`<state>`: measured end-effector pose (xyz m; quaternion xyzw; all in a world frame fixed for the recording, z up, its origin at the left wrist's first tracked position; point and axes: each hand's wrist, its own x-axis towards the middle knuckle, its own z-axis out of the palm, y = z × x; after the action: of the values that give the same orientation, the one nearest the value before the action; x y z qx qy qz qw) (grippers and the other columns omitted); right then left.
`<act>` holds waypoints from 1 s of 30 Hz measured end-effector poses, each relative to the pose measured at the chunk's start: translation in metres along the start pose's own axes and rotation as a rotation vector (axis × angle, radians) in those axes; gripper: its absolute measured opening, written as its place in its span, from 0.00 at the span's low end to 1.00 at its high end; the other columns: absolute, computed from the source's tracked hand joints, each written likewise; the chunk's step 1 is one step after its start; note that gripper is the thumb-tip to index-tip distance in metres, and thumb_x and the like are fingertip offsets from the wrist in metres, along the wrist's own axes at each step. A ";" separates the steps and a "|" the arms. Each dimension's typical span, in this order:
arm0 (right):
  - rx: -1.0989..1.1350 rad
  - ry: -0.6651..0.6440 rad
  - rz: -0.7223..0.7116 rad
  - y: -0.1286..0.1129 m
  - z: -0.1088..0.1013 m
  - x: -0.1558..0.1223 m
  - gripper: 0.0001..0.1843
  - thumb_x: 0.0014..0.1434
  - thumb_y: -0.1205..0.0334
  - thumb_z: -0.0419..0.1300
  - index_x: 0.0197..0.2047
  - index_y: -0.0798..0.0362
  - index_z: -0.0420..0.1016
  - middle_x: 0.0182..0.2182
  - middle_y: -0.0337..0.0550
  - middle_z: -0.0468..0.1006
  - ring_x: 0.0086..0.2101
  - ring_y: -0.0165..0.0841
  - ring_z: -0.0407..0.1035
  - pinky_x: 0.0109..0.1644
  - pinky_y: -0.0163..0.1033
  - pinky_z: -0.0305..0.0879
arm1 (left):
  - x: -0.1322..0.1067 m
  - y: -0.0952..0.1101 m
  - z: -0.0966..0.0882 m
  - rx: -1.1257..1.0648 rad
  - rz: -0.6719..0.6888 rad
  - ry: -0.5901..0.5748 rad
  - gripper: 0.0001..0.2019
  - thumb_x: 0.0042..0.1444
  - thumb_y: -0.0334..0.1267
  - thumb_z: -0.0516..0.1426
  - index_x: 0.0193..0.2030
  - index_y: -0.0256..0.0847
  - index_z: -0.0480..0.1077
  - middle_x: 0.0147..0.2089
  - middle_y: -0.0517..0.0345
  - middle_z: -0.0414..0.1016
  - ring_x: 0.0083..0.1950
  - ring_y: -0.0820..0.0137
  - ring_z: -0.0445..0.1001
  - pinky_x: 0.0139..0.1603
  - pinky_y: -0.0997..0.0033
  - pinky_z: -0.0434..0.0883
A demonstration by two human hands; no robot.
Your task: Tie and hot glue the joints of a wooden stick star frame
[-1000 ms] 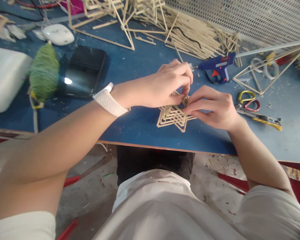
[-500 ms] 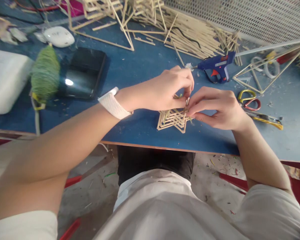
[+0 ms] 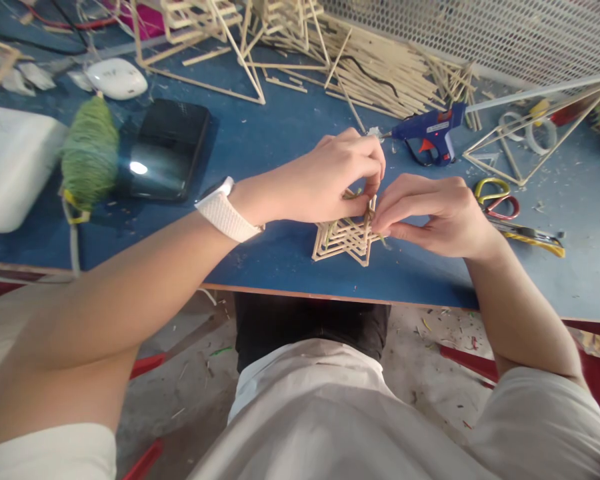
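Observation:
A small star frame of stacked wooden sticks (image 3: 341, 241) lies on the blue table near its front edge, with bits of green yarn (image 3: 384, 240) on it. My left hand (image 3: 347, 175), wearing a watch with a pale band (image 3: 229, 212), is closed over the star's upper part, thumb and index finger pinched at its sticks. From the right, my right hand (image 3: 427, 215) pinches at the star's right side, its fingertips nearly meeting the left ones. A strand of yarn shows just below the right fingertips; the exact grip is partly hidden by the fingers.
A blue glue gun (image 3: 433, 133) lies beyond my hands. Scissors (image 3: 497, 198) and a yellow cutter (image 3: 535, 239) lie to the right. At left are a green yarn bundle (image 3: 90, 153), a black phone-like device (image 3: 170, 148) and a white mouse (image 3: 117, 78). Loose sticks (image 3: 380, 67) are piled behind.
Both hands stay at the star with only slight finger movement. The left wrist has turned a little, so more of the watch shows. The whole view has shifted slightly.

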<state>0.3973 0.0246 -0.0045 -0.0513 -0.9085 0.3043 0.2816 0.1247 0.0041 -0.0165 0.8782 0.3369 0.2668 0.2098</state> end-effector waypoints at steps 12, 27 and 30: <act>-0.016 0.108 0.102 0.001 -0.004 -0.002 0.05 0.73 0.57 0.76 0.51 0.42 0.91 0.43 0.42 0.91 0.42 0.39 0.86 0.45 0.48 0.84 | -0.002 0.008 -0.008 -0.038 0.021 -0.003 0.10 0.70 0.46 0.61 0.45 0.51 0.85 0.68 0.51 0.84 0.70 0.49 0.79 0.79 0.40 0.72; 0.072 0.090 0.140 0.003 -0.003 -0.004 0.06 0.74 0.58 0.75 0.53 0.44 0.90 0.43 0.43 0.90 0.41 0.37 0.85 0.45 0.44 0.85 | -0.003 0.006 -0.007 -0.009 0.046 -0.027 0.14 0.75 0.49 0.56 0.48 0.55 0.85 0.69 0.56 0.84 0.70 0.51 0.75 0.79 0.38 0.72; 0.081 0.082 0.143 0.002 -0.003 -0.004 0.06 0.74 0.58 0.74 0.54 0.44 0.90 0.43 0.43 0.90 0.42 0.37 0.85 0.45 0.45 0.85 | -0.003 0.008 -0.008 -0.036 0.016 0.017 0.14 0.75 0.48 0.56 0.51 0.56 0.86 0.67 0.52 0.84 0.70 0.49 0.76 0.78 0.36 0.73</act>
<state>0.4019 0.0267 -0.0061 -0.1170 -0.8771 0.3580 0.2980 0.1221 -0.0017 -0.0073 0.8747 0.3266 0.2820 0.2205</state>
